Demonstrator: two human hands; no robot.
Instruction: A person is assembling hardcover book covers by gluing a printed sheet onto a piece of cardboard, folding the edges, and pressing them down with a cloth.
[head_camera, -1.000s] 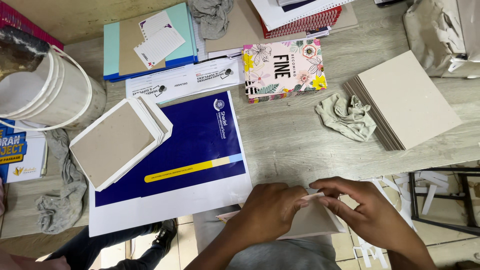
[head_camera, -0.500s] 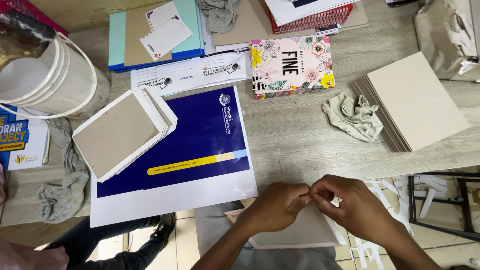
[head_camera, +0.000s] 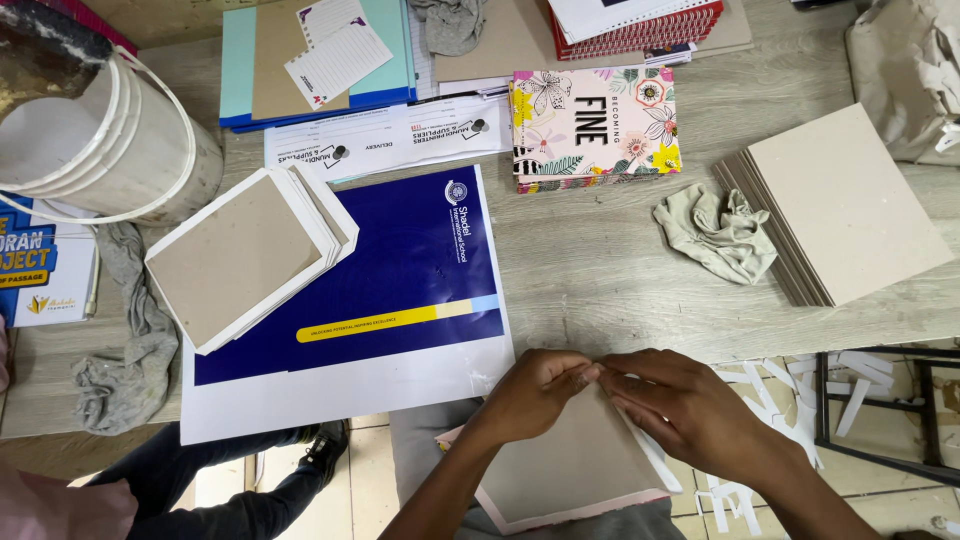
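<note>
Both hands (head_camera: 620, 400) shifted slightly on grey board (head_camera: 570, 465)

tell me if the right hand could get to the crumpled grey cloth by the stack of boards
Probably yes. The cloth lies in the open on the table, ahead of the right hand, with nothing between them, though that hand is pressed on the board now.

Your left hand (head_camera: 535, 395) and right hand (head_camera: 690, 410) meet at the top corner of a grey board (head_camera: 570, 465) on your lap, fingertips pinching its edge, just below the wooden table (head_camera: 600, 270) and blue printed sheet (head_camera: 400, 290).
</note>
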